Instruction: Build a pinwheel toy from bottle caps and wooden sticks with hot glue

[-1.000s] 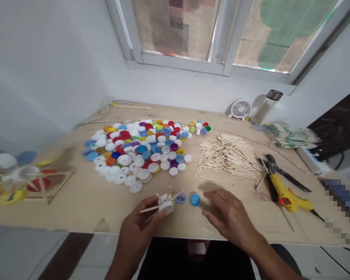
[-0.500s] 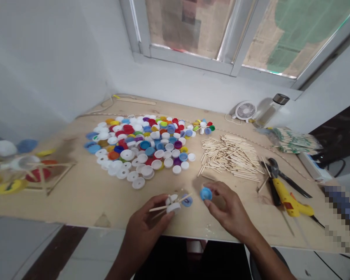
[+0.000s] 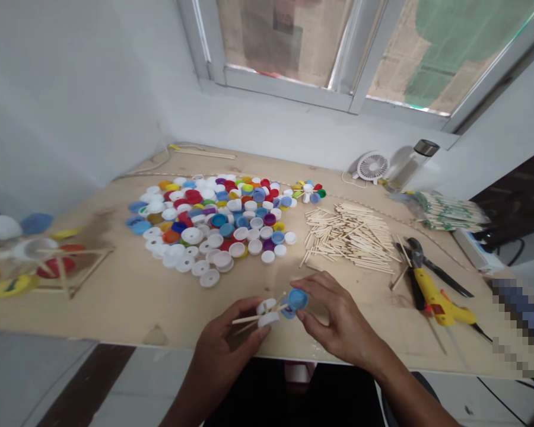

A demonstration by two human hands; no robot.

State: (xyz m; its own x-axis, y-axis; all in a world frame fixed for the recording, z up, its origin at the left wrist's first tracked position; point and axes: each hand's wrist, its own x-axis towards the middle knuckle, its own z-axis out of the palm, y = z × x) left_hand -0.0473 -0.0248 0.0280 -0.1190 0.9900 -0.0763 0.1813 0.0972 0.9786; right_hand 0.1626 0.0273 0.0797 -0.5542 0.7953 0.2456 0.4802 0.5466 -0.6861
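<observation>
Near the table's front edge, my left hand (image 3: 234, 332) pinches a small assembly of white bottle caps (image 3: 268, 320) with thin wooden sticks (image 3: 245, 320) poking out of it. A blue cap (image 3: 288, 311) sits at the end of a stick on its right side. Between the thumb and fingers of my right hand (image 3: 327, 311) is a light-blue bottle cap (image 3: 298, 299), its hollow side partly showing. That cap is right beside a stick tip of the assembly; whether they touch I cannot tell.
A heap of coloured bottle caps (image 3: 213, 225) lies at centre left, with a stick pile (image 3: 351, 237) to its right. A yellow glue gun (image 3: 436, 299) and pliers (image 3: 416, 255) rest at the right. Finished-looking cap wheels stand far left (image 3: 38, 255) and behind (image 3: 308, 191).
My right hand has moved left, bringing the light-blue cap up to the assembly's stick end. My left hand has barely shifted and keeps its hold.
</observation>
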